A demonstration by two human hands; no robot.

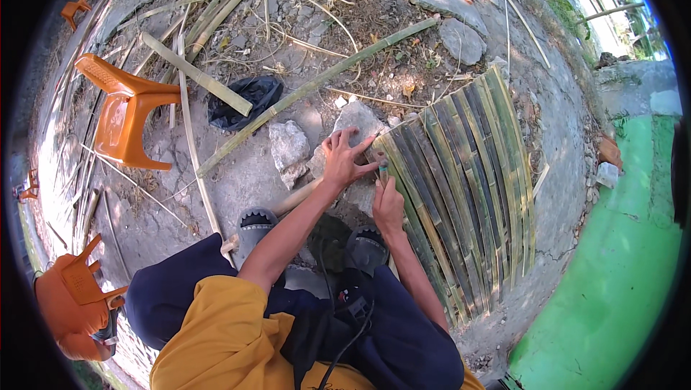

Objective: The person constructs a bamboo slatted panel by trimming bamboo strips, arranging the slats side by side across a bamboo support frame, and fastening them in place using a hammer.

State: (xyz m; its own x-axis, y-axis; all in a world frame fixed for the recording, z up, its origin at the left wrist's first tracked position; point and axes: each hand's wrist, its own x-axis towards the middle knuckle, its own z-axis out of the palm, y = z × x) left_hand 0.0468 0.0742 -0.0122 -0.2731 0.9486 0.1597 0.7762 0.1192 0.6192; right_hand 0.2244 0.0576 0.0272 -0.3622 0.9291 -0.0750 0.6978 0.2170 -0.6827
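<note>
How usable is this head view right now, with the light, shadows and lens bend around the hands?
Head view: strong fisheye bend, with a black rim around the picture; the bamboo mat curves toward the edge. Sun is dappled over the ground, with the far upper right washed out. The left hand and right hand are evenly lit and sharp at the mat's edge; the orange chair at the side shows sharp too.

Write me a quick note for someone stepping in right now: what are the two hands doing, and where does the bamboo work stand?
Left hand: fingers spread, pressing flat on the near edge of the bamboo mat.
Right hand: closed on a thin strip at that same edge; what else it holds I cannot tell.
Mat lies on the ground beside grey rocks.
Done: many split strips lie side by side.
Left: loose bamboo poles lie unused behind.
</note>
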